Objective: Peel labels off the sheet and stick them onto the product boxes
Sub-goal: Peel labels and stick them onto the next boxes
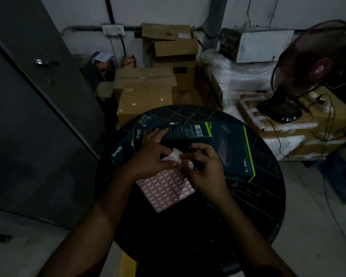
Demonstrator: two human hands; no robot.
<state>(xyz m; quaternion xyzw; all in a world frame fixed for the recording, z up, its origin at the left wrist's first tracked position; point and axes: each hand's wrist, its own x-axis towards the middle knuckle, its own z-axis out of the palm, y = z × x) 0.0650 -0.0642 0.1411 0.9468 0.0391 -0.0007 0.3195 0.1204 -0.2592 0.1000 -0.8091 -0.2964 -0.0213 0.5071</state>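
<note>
Dimly lit scene; detail is limited. Label sheet [165, 188] lies flat on the round dark worktop [254, 212], near edge toward the person, its far corner lifted between both hands. Left hand [150, 156] pinches the raised white corner of the sheet, apparently curling it back so a label edge stands free. Right hand [203, 166] has fingertips pressed together at that same spot, seemingly picking at one red-bordered label; whether the label is already free cannot be told. Product boxes sit just beyond the hands: a large dark box [234, 150] with a green edge to the right, a second box [180, 131] lying across it, and two more boxes [118, 152] to the left. Keeping boxes touching-close to the sheet likely shortens each transfer. Fan [308, 70] stands on cartons behind.
</note>
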